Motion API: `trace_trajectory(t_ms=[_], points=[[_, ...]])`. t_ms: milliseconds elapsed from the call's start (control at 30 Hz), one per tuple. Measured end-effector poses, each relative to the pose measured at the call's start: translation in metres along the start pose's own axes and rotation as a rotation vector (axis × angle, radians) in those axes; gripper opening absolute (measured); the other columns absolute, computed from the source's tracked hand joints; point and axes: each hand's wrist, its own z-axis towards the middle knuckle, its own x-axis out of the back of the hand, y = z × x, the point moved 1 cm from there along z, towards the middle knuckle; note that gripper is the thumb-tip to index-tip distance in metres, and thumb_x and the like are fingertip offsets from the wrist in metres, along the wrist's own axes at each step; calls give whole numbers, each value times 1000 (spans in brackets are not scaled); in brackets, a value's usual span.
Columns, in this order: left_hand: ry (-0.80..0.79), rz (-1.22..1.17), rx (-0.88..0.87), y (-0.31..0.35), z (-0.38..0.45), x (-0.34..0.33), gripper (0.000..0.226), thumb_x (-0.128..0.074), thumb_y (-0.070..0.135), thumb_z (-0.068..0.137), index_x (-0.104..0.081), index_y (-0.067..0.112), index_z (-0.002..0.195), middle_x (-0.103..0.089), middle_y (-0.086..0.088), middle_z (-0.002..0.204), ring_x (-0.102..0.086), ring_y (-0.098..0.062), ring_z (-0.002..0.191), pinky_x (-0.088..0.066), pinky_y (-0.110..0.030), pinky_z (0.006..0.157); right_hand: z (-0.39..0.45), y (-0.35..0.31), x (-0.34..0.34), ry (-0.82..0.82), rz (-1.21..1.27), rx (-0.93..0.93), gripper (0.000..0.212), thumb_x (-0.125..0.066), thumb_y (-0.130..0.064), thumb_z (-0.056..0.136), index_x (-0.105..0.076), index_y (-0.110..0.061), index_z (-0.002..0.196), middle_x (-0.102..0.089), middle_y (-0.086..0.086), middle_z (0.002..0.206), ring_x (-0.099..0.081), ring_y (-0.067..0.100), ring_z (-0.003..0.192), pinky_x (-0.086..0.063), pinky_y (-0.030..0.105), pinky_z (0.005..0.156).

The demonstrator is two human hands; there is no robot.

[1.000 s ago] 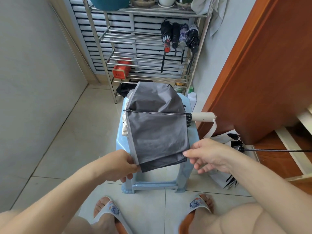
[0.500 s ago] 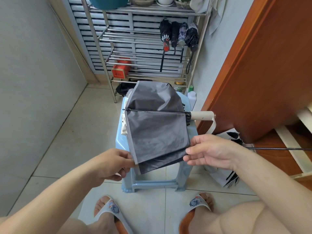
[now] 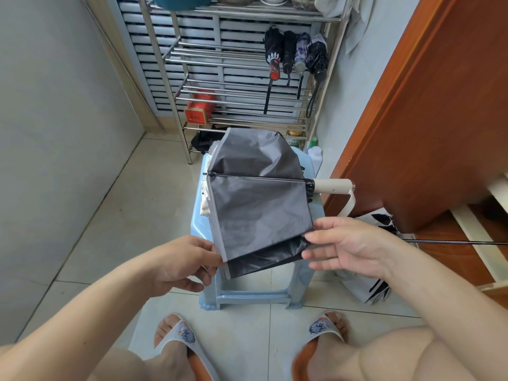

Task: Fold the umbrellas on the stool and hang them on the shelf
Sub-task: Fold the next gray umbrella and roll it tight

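Both hands are pinching the near canopy corners, left hand [image 3: 178, 264] and right hand [image 3: 349, 250], of the grey fabric umbrella [image 3: 258, 204] lying across the pale-blue plastic stool [image 3: 251, 294]. Beyond, four folded umbrellas [image 3: 297, 55] are already hanging on the steel shelf [image 3: 231, 64]; this one is still being pleated.

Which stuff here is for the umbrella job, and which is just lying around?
For the job: grey umbrella, blue stool, metal shelf, hung umbrellas, left hand, right hand.

Just lying around: red tin, white bottle, slippers.
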Motion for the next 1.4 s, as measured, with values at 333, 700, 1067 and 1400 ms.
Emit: trace_trajectory(t_ms=[333,700,1067,1400], points=[[-34,-87,37,-2,3,-1,13,-67,13,96,-72,3,103,-74,-18,106,-73,-24,85,-59,-36,71,4,-1,-1,129,-10,59,15,-61,-6,98,-60,-9,113,-76,10,97,-76,29,92,-61,39,75],[-11,-93,26,0,0,-4,26,-68,26,98,-66,1,107,-71,-14,97,-76,-28,85,-60,-37,70,15,2,-10,186,-39,49,24,-67,-5,94,-58,-7,117,-76,13,92,-74,23,76,-59,31,65],[-72,-78,14,6,-9,-8,20,-65,12,95,-73,8,114,-77,-7,110,-77,-27,94,-61,-41,74,11,1,-8,220,-47,61,21,-66,8,90,-55,-7,101,-73,13,78,-74,23,68,-61,30,59],[-59,166,99,-4,0,-25,50,-58,55,99,-71,8,110,-80,-2,95,-79,-25,84,-63,-39,73,4,-4,-1,105,88,-11,18,-62,11,91,-58,-7,93,-72,14,78,-73,20,67,-61,28,59]])
